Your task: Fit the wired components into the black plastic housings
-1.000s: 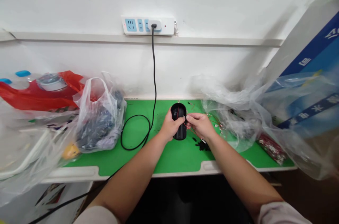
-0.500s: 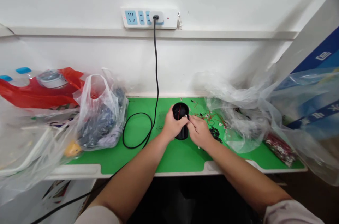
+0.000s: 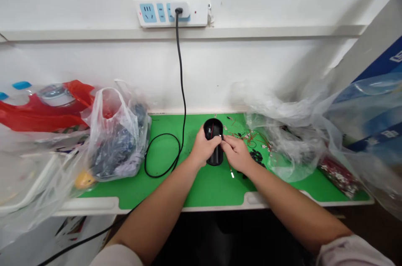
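Note:
A black, hollow, rounded shell stands upright over the green mat, with a thin red line or wire showing in its dark opening. Around its left side my left hand is closed, thumb across the front. My right hand meets it at the shell's right rim, fingertips pinched together on a small dark piece that I cannot make out. Just below the right hand a thin reddish wire with a white end shows over the mat; whether the fingers hold it is hidden.
Loose thin wires and small black pieces lie right of the hands. Plastic bags crowd the right side. Leftward are a looped black cable, running to a wall power strip, and a filled clear bag.
The camera view has shifted slightly. Both hands keep their places at the shell; the left thumb and right fingertips have moved a little, and the white-ended wire shows more plainly.

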The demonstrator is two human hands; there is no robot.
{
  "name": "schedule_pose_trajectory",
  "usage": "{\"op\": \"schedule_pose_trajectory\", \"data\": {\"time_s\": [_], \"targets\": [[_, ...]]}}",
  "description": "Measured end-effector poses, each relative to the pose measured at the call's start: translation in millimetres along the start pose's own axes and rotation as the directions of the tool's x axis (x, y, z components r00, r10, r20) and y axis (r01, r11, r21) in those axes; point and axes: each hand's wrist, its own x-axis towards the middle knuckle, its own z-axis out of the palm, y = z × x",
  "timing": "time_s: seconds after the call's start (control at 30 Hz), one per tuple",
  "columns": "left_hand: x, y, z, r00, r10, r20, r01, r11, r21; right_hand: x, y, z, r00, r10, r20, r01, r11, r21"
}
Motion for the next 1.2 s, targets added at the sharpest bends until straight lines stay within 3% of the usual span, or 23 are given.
{"op": "schedule_pose_trajectory", "data": {"time_s": [0.07,0.13,0.2,0.3,0.37,0.53,0.67,0.77,0.97,1.1,1.2], "targets": [[0.2,1.9,-1.8,0.97,-0.208,0.124,0.223,0.967,-0.126,8.9,5.6,-6.3,0.993,0.114,-0.005,-0.11,0.966,0.232],[-2.3,2.7,-2.4,0.904,-0.321,0.283,0.377,0.91,-0.171,15.3,9.7,-13.9,0.981,0.193,0.0,-0.171,0.867,0.468],[-6.1,2.1,-1.9,0.857,-0.344,0.383,0.433,0.883,-0.178,18.2,11.6,-20.7,0.982,0.183,0.053,-0.177,0.774,0.607],[-10.4,0.1,-0.4,0.826,-0.325,0.46,0.444,0.878,-0.177,17.4,11.2,-26.8,0.983,0.124,0.134,-0.181,0.754,0.632],[-11.0,-0.8,-0.1,0.834,-0.287,0.472,0.394,0.908,-0.144,15.6,11.0,-27.9,0.985,0.126,0.115,-0.17,0.773,0.611],[-6.3,-3.6,0.2,0.898,-0.071,0.434,0.082,0.997,-0.006,12.0,15.7,-23.5,0.989,0.145,-0.024,-0.116,0.868,0.483],[-3.3,-10.5,4.8,0.908,-0.027,0.418,0.035,0.999,-0.011,10.3,15.2,-20.2,0.985,0.148,-0.09,-0.102,0.916,0.388],[-3.6,-15.1,9.7,0.929,0.093,0.358,-0.079,0.996,-0.052,10.4,10.9,-21.7,0.984,0.144,-0.104,-0.097,0.927,0.363],[-3.4,-16.5,10.9,0.963,0.023,0.268,-0.027,1.0,0.008,14.0,17.4,-20.5,0.987,0.158,0.021,-0.147,0.852,0.503],[-0.5,-18.5,9.3,0.953,0.12,0.279,-0.158,0.981,0.117,17.5,33.2,-16.7,0.977,0.214,0.01,-0.174,0.765,0.62],[-14.6,-4.5,9.7,0.945,0.22,0.242,-0.293,0.898,0.329,19.1,43.1,-16.9,0.97,0.238,-0.06,-0.144,0.75,0.645]]}}
